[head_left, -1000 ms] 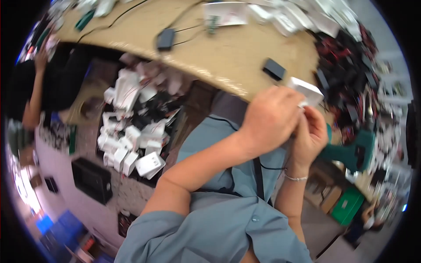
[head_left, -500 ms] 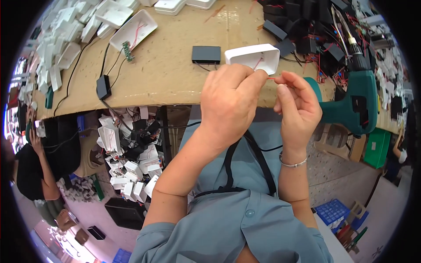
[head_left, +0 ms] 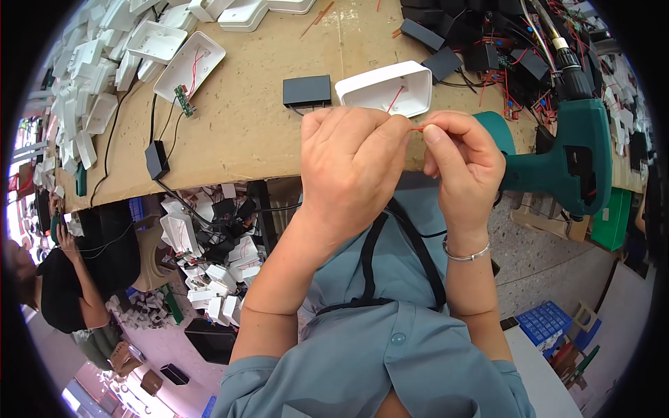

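Observation:
Both my hands are held close together at the table's near edge. A thin red wire [head_left: 417,128] spans the short gap between my left hand [head_left: 348,167], which is closed round it, and my right hand [head_left: 468,160], whose thumb and forefinger pinch its end. Just beyond the hands lies a white plastic casing [head_left: 418,73], tilted with its hollow toward me and a red wire rising inside it. A black rectangular box [head_left: 306,90] with short dark leads sits left of the casing. What lies inside my left fist is hidden.
A green power-tool-shaped holder [head_left: 557,164] stands at the right, near a heap of black boxes and wires [head_left: 481,56]. Another white casing [head_left: 191,63] with a green circuit board [head_left: 185,101] lies at left, beside piled casings [head_left: 90,70]. A co-worker [head_left: 70,279] is at far left.
My right hand has come slightly nearer the left, its thumb and forefinger now closed on the wire's end. The whole view has shifted a little, so the table things appear further left.

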Demonstrator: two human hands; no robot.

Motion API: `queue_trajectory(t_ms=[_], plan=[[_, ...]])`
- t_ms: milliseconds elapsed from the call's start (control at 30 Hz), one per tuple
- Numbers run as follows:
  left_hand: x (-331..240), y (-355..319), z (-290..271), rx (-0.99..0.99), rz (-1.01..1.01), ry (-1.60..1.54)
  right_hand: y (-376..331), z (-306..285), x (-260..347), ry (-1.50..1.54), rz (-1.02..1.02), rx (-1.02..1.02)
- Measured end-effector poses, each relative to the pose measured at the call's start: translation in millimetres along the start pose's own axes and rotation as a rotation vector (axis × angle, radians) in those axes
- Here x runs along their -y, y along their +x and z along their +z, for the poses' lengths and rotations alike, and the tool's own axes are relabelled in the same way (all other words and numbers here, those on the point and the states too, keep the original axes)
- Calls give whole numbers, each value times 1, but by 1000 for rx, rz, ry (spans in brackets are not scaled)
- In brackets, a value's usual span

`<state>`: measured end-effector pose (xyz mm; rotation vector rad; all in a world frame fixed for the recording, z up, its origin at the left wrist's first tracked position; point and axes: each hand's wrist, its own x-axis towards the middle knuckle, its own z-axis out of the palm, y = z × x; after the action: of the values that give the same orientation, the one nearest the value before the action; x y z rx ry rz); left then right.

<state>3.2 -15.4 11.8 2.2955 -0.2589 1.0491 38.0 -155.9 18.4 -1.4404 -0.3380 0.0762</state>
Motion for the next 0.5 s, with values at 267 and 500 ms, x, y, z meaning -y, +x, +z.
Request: queue_trajectory(t_ms=[267,500], plan=[[-4,1,-6,-6,-98,215,7,6,2,-134,-75,-151],[5,4,10,-13,-59,220,10,7,-11,-183,-30,-29]])
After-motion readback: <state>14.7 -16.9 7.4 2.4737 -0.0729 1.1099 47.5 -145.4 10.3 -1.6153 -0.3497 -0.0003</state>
